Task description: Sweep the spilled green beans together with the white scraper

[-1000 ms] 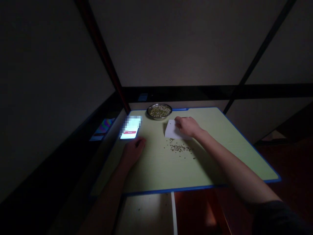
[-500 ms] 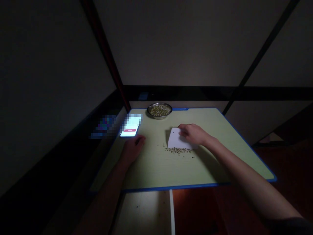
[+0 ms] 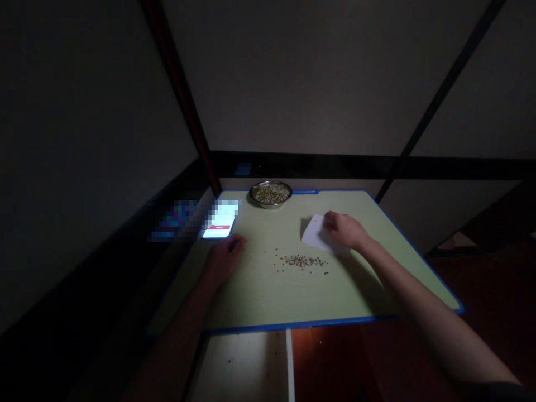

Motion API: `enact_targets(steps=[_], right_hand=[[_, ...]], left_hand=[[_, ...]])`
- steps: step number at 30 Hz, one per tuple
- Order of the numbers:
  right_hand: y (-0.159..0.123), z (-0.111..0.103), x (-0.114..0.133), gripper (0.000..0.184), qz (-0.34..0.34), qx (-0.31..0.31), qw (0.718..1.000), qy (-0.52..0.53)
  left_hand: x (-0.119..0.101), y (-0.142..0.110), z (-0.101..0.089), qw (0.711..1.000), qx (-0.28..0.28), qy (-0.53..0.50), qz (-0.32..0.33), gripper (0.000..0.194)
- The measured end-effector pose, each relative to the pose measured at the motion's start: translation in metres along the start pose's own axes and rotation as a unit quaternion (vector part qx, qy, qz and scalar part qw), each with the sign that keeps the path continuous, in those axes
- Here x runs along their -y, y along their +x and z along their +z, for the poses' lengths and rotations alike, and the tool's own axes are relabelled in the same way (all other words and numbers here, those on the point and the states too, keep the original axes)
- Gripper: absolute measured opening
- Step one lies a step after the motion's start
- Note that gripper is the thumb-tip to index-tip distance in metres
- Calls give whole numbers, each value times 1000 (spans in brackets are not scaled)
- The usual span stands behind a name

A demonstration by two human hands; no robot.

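On the right half of the table (image 3: 259, 296), the right hand (image 3: 345, 230) has its fingers and thumb clamped on a white card (image 3: 317, 234), gripping it by its far right part. The card is tilted, its free side reaching left and near, and a small dark speck shows on it. Just nearer than the card, the seeds (image 3: 301, 261) lie scattered in a loose band on the table, thickest in the middle, with a few strays at the left and near sides.

The left hand (image 3: 224, 255) rests at the left of the table, fingers loosely curled, thumb and fingers apart with a dark gap between them. It is just nearer than the lit phone (image 3: 216, 230), which lies near the left edge; whether they touch is hard to tell.

At the far side, left of the middle, stands a metal bowl (image 3: 270, 206) with green and whitish grains (image 3: 271, 194) in it, well apart from the seeds. A blue border (image 3: 293, 325) runs around the table. Beyond it rises a dim wall (image 3: 293, 84).
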State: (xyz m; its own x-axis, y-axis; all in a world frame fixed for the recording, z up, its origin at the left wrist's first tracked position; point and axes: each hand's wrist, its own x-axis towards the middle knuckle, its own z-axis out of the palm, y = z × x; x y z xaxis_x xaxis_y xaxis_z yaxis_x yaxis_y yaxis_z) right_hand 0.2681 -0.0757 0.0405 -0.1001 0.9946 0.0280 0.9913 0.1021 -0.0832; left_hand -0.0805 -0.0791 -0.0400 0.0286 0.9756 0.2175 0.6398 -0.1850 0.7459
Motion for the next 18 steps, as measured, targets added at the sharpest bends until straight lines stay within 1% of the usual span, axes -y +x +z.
enact_targets(steps=[4,7,9,13,15,18], right_hand=[[16,-1,30,33,3,-19,1000,-19],[28,-2,52,32,-10,-30,999,-21],[34,-2,66,31,-32,-31,999,-17],[38,-3,95,28,-109,-27,994,-6],[38,-4,107,26,-173,-16,985,5],[36,-8,114,24,-287,7,957,34]], left_hand=[[-2,-1,-2,1000,-9,-6,-1,33],[-6,-2,-3,1000,-17,1,-10,33],[-8,-3,-4,1000,-20,2,-14,34],[-10,-3,-5,999,-26,-2,-20,33],[-9,-3,-5,999,-28,-3,-19,33],[-8,-3,-5,1000,-26,-3,-15,32]])
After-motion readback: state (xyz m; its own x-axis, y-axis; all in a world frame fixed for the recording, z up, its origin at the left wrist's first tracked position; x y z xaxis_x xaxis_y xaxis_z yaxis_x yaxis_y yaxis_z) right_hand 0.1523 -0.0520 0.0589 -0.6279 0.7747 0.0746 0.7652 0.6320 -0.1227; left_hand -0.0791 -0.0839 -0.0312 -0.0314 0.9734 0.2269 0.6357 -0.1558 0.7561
